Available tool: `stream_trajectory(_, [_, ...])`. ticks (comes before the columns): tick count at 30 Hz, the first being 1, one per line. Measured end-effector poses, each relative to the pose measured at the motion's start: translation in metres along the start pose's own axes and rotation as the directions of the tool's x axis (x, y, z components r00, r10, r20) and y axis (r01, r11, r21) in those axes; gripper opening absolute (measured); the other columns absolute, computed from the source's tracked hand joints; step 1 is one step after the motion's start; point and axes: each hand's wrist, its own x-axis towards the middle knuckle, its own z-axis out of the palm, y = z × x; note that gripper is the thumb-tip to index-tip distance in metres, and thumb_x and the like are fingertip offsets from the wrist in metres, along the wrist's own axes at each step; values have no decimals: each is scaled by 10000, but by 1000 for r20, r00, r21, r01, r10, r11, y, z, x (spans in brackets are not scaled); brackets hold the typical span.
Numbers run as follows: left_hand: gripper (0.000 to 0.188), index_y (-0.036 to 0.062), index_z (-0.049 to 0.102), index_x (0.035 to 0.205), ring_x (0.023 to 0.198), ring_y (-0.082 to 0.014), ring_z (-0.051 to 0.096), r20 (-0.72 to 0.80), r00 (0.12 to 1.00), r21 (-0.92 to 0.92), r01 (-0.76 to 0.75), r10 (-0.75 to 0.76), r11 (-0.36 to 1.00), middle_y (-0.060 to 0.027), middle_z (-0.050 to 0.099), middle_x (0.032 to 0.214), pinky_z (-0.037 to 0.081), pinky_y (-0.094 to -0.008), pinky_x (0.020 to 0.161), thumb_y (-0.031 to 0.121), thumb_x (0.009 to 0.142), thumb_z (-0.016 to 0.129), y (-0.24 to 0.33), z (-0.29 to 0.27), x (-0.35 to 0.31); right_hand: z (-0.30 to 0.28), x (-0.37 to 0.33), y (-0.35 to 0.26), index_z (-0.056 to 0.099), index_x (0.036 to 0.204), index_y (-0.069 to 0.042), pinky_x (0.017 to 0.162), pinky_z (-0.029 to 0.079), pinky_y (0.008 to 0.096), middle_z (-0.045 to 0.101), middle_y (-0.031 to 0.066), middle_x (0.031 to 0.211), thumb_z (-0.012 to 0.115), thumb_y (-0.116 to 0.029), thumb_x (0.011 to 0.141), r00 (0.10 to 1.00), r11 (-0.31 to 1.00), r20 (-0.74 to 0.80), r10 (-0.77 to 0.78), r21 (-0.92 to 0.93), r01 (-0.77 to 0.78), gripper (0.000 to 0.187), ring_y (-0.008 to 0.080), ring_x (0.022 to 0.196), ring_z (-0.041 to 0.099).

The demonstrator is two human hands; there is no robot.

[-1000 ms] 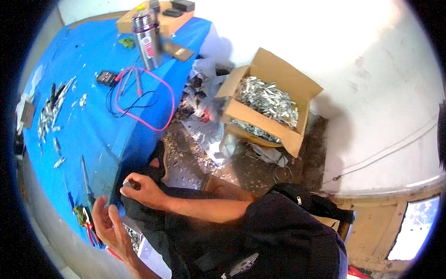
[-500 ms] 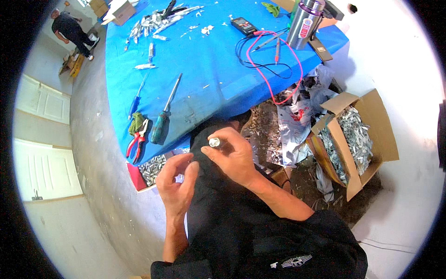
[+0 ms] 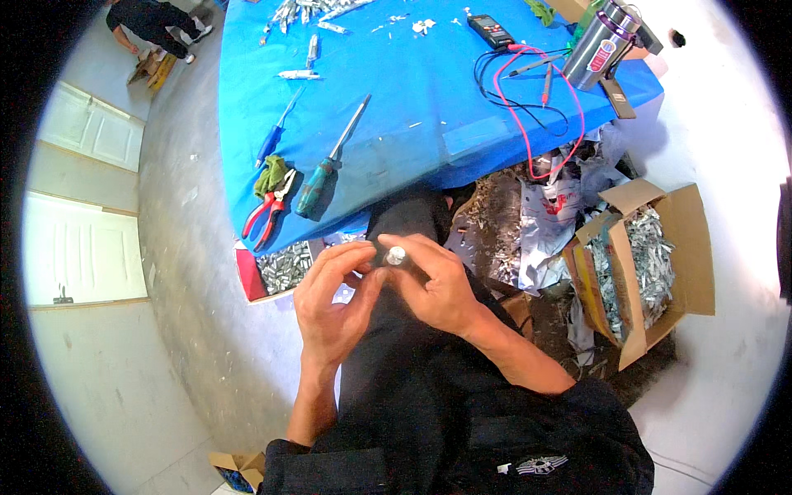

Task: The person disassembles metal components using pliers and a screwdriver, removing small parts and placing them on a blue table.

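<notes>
Over my lap, my right hand point(image 3: 441, 289) pinches a short silver cylinder point(image 3: 396, 256) between thumb and fingers, its round pale end showing. My left hand point(image 3: 334, 297) is right beside it, fingers curled and drawn toward the thumb near the cylinder's left side. Whether those left fingertips grip the cylinder or something small is hidden. Beyond the hands, on the blue-covered table point(image 3: 396, 157), lie red-handled pliers point(image 3: 266, 216) by a crumpled green cloth point(image 3: 271, 176), a screwdriver with a teal handle point(image 3: 318, 188) and a thinner blue-handled screwdriver point(image 3: 271, 144).
A multimeter point(image 3: 491, 30) with red and black leads lies near a steel flask point(image 3: 602, 51). At right stands a cardboard box point(image 3: 689, 247) of silver scraps. Small metal cylinders fill a box point(image 3: 285, 271) below the table's left corner. A person point(image 3: 153, 21) stands far left.
My left hand has come in beside the silver cylinder, its fingers drawing closer together. My right hand still pinches the cylinder. The whole view has shifted, with the table now higher and farther right.
</notes>
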Motion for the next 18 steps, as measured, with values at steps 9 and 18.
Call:
stream_trajectory(9, [270,26,761,1063,990,-235,729,59,996,71,-69,65,995,-132,732,1160,596,-324,792,-38,807,821,-9,-13,-7,4,-7,0,586,1368,28,793,537,400,692,200,1031,608,-201,1042,965,963,248,87,228,-146,400,315,873,683])
stream_trajectory(18, [243,37,763,1034,976,-284,722,148,985,120,-109,91,987,-123,749,1110,571,-360,829,0,803,826,-16,-20,-10,1,-7,3,553,1008,-3,658,461,430,575,159,791,537,-281,1085,919,963,388,65,216,-159,289,323,709,600])
